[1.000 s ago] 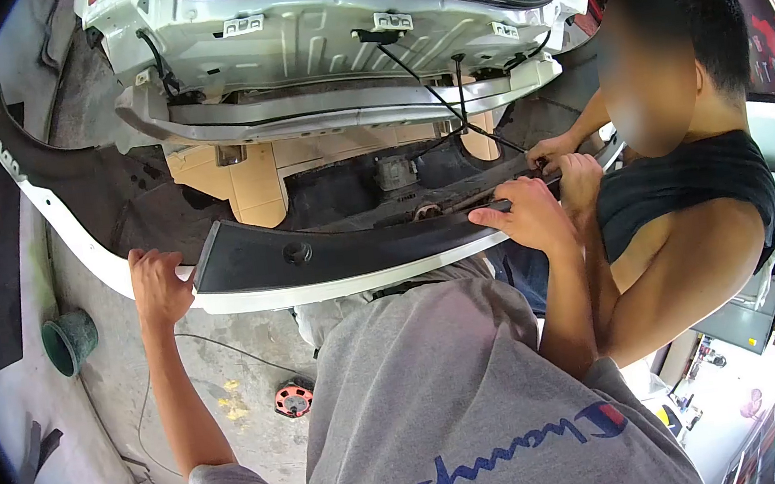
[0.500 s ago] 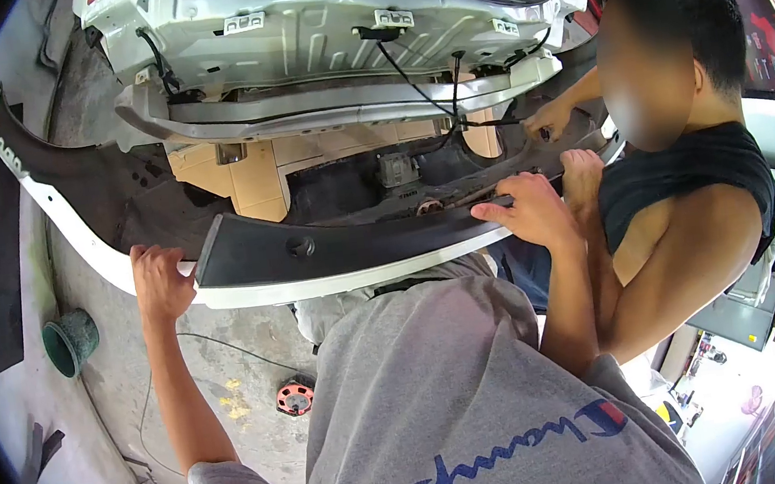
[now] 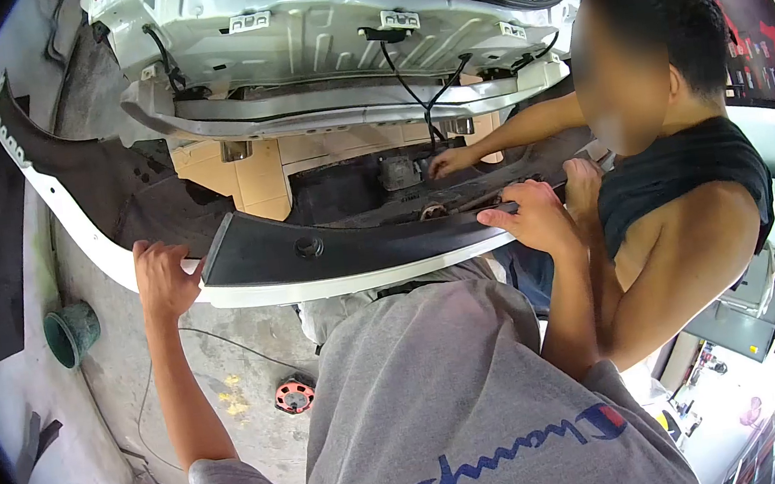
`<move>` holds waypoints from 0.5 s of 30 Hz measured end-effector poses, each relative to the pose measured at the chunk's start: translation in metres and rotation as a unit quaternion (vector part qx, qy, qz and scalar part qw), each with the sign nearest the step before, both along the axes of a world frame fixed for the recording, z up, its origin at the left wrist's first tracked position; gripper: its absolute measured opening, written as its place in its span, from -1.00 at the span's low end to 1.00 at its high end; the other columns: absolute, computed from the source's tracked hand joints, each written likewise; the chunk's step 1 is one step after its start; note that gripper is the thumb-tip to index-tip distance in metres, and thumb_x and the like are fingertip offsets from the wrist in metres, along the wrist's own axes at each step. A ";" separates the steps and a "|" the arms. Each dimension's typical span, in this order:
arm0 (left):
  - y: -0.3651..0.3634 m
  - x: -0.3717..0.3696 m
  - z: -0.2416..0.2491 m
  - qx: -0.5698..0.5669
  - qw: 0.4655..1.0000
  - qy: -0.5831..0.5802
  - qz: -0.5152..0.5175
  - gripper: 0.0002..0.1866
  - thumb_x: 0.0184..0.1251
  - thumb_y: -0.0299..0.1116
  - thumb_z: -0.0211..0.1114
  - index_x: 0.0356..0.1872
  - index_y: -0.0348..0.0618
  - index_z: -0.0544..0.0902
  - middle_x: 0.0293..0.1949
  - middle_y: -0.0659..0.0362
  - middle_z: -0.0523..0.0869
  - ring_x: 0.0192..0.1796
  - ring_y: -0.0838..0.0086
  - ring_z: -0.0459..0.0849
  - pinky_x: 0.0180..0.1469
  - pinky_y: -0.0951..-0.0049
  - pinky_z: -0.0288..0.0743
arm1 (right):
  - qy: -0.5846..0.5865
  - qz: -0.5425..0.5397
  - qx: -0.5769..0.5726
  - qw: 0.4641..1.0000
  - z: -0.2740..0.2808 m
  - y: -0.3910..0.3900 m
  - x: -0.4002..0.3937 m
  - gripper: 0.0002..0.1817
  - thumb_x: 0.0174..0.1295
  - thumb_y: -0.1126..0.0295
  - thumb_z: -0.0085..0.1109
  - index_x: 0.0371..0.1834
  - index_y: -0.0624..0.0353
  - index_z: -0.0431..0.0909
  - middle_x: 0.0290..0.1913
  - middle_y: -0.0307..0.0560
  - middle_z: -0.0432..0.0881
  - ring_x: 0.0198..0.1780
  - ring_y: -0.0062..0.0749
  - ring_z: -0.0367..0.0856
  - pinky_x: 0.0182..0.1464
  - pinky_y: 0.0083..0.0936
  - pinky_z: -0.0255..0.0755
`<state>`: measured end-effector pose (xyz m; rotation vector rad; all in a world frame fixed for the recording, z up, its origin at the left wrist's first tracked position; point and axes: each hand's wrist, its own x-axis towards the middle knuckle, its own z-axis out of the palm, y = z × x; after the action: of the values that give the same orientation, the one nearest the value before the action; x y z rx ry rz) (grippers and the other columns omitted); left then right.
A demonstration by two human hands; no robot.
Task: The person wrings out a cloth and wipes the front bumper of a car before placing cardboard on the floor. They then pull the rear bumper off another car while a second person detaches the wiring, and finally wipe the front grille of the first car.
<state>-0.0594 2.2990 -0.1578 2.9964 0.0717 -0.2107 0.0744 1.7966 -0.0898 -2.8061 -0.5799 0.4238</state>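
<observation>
I am holding the bumper cover (image 3: 93,170) just behind the car's rear (image 3: 327,48), my left hand (image 3: 165,277) gripping its white rim (image 3: 316,287) and my right hand (image 3: 537,215) closed over the dark trim (image 3: 378,246). I judge that I am steadying it best by sharing the weight evenly and not tugging, since a co-worker's hand (image 3: 452,161) is reaching near the cable (image 3: 431,108), which a jolt could strain.

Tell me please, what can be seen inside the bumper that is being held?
Inside the bumper, a dark boxy part shows, with the co-worker's hand near it. Whatever lies beneath the black top panel is covered and cannot be seen.
</observation>
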 end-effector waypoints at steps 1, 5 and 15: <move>0.001 0.000 -0.001 0.002 1.000 0.002 -0.003 -0.71 -0.06 -0.18 0.52 -0.61 -0.21 0.70 -0.60 0.06 0.66 -0.38 0.21 0.57 0.00 0.24 0.29 | 0.002 -0.003 0.002 1.000 0.000 0.000 0.001 -0.26 0.07 -0.32 0.29 -0.53 0.32 0.62 -0.47 0.19 0.60 -0.19 0.18 0.60 -0.05 -0.07 0.43; 0.005 -0.004 -0.007 -0.009 1.000 -0.010 -0.005 -0.69 -0.05 -0.15 0.50 -0.60 -0.22 0.71 -0.57 0.04 0.69 -0.37 0.19 0.58 0.01 0.23 0.28 | 0.072 -0.007 -0.029 0.997 0.006 0.004 0.006 -0.26 0.05 -0.32 0.31 -0.52 0.33 0.63 -0.44 0.21 0.63 -0.20 0.18 0.62 -0.06 -0.08 0.46; 0.002 -0.004 -0.001 0.006 1.000 0.004 0.000 -0.72 -0.07 -0.18 0.49 -0.56 -0.22 0.72 -0.55 0.02 0.69 -0.34 0.17 0.60 0.03 0.20 0.29 | 0.067 -0.005 -0.021 0.997 -0.001 0.001 0.003 -0.23 0.05 -0.34 0.30 -0.53 0.37 0.61 -0.43 0.26 0.63 -0.19 0.20 0.63 -0.06 -0.06 0.46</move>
<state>-0.0633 2.3011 -0.1589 3.0082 0.0738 -0.2238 0.0777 1.7980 -0.0907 -2.7922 -0.5341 0.6244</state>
